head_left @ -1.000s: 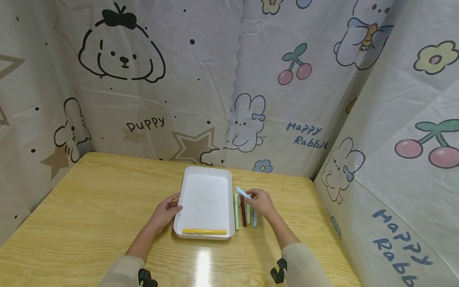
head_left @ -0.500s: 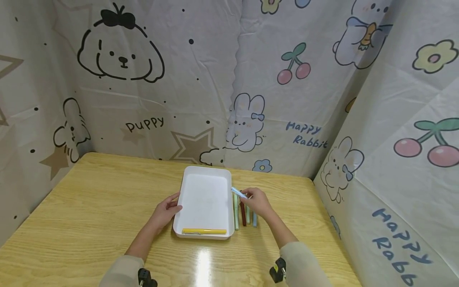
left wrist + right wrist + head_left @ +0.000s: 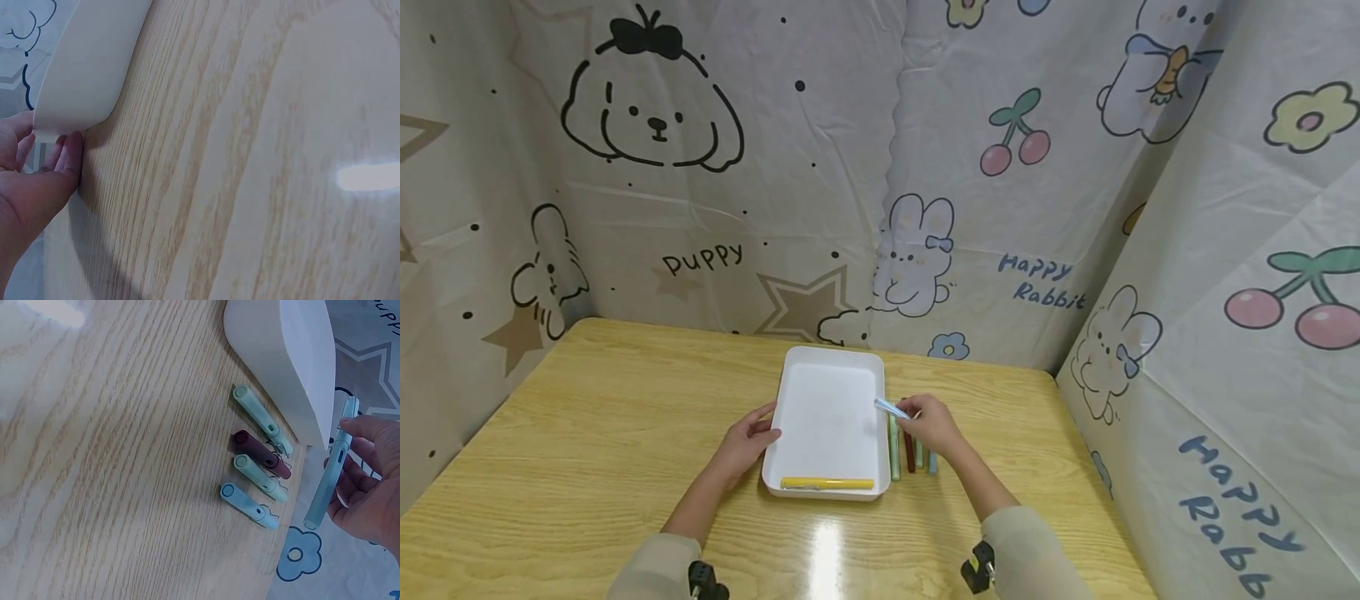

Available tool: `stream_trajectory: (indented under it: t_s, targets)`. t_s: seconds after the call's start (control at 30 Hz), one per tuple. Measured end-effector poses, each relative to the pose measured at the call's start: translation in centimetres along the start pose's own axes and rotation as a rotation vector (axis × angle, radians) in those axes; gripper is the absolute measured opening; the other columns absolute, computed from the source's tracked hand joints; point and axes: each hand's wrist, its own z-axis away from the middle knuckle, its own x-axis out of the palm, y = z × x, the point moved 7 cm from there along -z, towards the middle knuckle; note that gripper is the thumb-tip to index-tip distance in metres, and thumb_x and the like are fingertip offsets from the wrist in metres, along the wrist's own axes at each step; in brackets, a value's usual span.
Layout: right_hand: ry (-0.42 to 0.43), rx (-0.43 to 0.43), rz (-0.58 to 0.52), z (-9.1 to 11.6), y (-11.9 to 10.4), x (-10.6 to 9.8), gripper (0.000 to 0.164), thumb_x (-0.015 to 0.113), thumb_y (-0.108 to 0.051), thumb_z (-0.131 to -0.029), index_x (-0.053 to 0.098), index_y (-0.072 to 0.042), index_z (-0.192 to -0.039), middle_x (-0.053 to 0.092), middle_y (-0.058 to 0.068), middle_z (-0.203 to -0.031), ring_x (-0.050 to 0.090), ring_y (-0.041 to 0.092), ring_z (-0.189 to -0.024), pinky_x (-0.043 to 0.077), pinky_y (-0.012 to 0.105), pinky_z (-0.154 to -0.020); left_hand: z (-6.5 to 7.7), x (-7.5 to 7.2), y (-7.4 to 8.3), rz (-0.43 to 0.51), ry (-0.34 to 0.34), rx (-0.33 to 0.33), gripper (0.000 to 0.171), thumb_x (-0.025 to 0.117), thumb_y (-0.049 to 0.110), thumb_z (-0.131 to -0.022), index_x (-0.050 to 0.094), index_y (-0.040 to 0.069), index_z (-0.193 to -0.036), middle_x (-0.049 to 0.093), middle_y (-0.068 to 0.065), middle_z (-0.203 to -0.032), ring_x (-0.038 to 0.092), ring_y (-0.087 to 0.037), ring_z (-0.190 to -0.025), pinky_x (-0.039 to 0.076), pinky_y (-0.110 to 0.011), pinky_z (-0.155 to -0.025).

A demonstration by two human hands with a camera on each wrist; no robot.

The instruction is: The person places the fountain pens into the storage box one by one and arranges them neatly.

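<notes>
My right hand (image 3: 934, 425) pinches a light blue capped pen (image 3: 331, 469) between thumb and fingers. In the head view this pen tilts, its far end overlapping the right rim of the white tray (image 3: 831, 408). My left hand (image 3: 745, 442) holds the tray's left side, thumb at the rim and fingers by the outer wall (image 3: 87, 69). Inside the tray, along its near end, lies a yellow pen (image 3: 827, 483). Right of the tray, side by side on the table, are a pale green pen (image 3: 259, 415), a dark red pen (image 3: 259, 453), another green pen (image 3: 259, 477) and another blue pen (image 3: 247, 505).
The wooden table (image 3: 587, 467) reaches back to a printed cloth (image 3: 820, 167), which also hangs along both sides. Light glares off the table (image 3: 825, 550) in front of the tray. A black wrist device (image 3: 979, 567) sits at the right sleeve, and another (image 3: 706, 580) at the left.
My right hand has carried the light blue pen leftward from above the row of pens to the tray's right rim. The left hand and tray stay in place.
</notes>
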Motion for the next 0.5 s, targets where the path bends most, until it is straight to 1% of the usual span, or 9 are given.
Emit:
stream_trajectory:
  t_s: [0.17,0.33,0.5]
  targets:
    - [-0.025,-0.002,0.009,0.2,-0.5,0.5,0.018,0.067,-0.01,-0.083,0.069,-0.002,-0.099,0.06,0.008,-0.086,0.051,0.015,-0.072,0.043,0.022,-0.056,0.0,0.0,-0.1,-0.005,0.007,-0.009,0.054,0.052,0.011,-0.095,0.032,0.008,-0.145,0.044,-0.028,-0.135,0.047,-0.035,-0.122,0.046,-0.041,-0.098]
    - [-0.049,-0.038,0.027,0.2,-1.1,0.8,0.02,0.066,-0.011,-0.084,0.069,-0.001,-0.102,0.06,0.009,-0.086,0.05,0.016,-0.074,0.043,0.023,-0.056,-0.1,0.0,0.0,-0.007,0.022,-0.011,0.054,0.053,0.01,-0.094,0.033,0.008,-0.145,0.046,-0.027,-0.132,0.048,-0.033,-0.119,0.046,-0.039,-0.097]
    - [-0.071,-0.049,0.041,0.1,-1.5,1.0,0.021,0.065,-0.013,-0.086,0.069,-0.002,-0.104,0.06,0.009,-0.086,0.051,0.015,-0.074,0.044,0.023,-0.057,-0.1,-0.1,0.0,-0.009,0.029,-0.008,0.054,0.053,0.01,-0.094,0.034,0.008,-0.144,0.047,-0.027,-0.131,0.048,-0.032,-0.119,0.046,-0.038,-0.096]
